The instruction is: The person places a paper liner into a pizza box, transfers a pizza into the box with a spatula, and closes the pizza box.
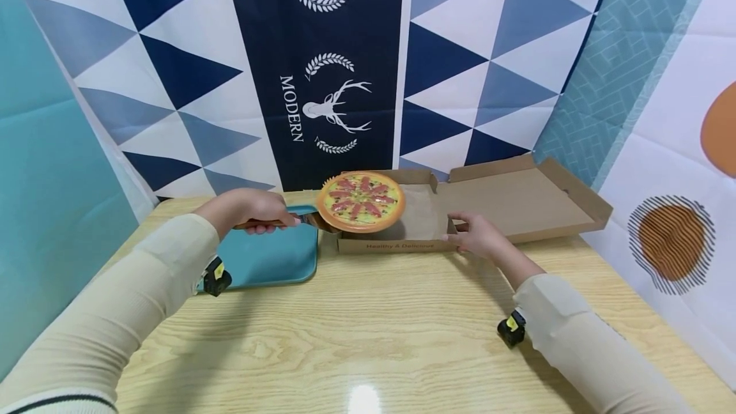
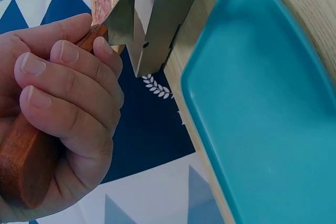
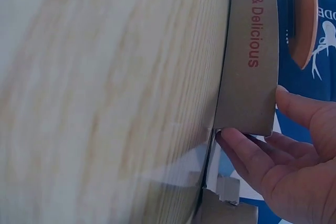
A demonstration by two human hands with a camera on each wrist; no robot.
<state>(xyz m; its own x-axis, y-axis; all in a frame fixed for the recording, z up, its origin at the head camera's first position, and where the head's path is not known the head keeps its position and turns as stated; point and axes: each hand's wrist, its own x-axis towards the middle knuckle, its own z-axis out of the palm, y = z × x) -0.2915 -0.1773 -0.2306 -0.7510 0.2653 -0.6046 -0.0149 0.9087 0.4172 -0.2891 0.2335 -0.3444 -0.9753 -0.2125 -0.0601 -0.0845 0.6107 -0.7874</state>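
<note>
One pizza (image 1: 361,202), mid-frame — we see left hand (image 1: 264,211) gripping spatula (image 1: 323,224) under it, right hand (image 1: 478,235) pinching box (image 1: 402,246) corner, centre-right.

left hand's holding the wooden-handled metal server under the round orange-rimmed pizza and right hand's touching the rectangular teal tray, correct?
The right hand touches a corner of the open brown cardboard box, not the teal tray, as the right wrist view shows. The left hand does hold the server under the pizza.

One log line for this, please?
left hand: grips pizza server; toy pizza: on server, over open pizza box; right hand: holds box corner
</note>
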